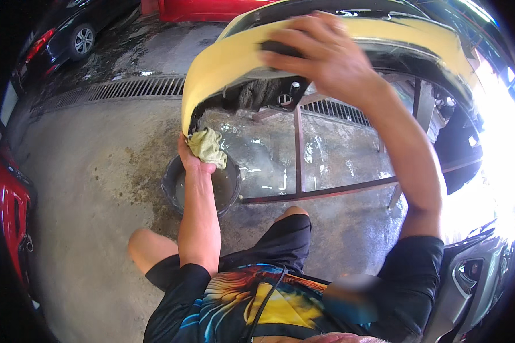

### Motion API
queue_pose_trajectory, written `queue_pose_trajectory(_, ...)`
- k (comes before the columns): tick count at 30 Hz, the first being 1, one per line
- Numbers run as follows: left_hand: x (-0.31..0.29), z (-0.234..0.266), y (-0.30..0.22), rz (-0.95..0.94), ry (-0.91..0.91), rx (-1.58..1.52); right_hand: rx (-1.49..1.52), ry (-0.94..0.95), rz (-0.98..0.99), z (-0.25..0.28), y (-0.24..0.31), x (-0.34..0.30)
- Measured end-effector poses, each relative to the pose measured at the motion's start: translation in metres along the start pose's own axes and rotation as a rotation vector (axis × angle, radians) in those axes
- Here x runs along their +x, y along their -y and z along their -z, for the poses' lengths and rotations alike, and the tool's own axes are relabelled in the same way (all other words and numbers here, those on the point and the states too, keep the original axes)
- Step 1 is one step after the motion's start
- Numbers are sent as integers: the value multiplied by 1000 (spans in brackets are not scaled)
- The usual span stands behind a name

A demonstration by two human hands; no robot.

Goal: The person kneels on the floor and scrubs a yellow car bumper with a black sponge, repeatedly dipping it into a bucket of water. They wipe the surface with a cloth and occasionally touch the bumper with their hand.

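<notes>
Black printed shirt (292,303) below; right hand (335,57) grips black block (280,49) against curved yellow bumper (214,62) crossing top; left hand (192,161) holds greenish cloth (208,147).

Stained concrete floor (86,183), slotted drain (129,90), white glare (495,166) right

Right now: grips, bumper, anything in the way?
Left grip holding crumpled cloth at left end of yellow bumper. Right grip, blurred, holding dark block at bumper's face. Bucket below left grip; nothing seen blocking either.

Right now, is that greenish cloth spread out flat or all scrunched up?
Scrunched up: the cloth is bunched into a lump, with creases and folds showing, against the left hand.
</notes>
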State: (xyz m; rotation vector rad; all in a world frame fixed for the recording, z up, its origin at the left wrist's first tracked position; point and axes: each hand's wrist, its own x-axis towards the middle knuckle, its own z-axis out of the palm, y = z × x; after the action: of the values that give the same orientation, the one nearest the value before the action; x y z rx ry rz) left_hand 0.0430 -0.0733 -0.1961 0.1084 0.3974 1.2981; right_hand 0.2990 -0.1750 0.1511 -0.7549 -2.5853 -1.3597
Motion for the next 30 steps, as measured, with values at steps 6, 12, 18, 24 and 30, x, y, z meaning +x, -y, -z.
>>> queue_pose_trajectory(6,7,2,-4,49,-4,15,4,36,1,27,-15,-16)
queue_pose_trajectory(12,2,2,-2,59,-11,55,-34,5,-31,24,-16,-22)
queue_pose_trajectory(18,-2,-6,-8,1,-76,25,20,-48,43,-24,26,39)
queue_pose_trajectory(24,-1,-1,-5,40,-80,83,-115,31,-68,60,-37,-63)
queue_pose_trajectory(30,5,3,-9,12,-51,56,-89,-74,-5,-5,13,12)
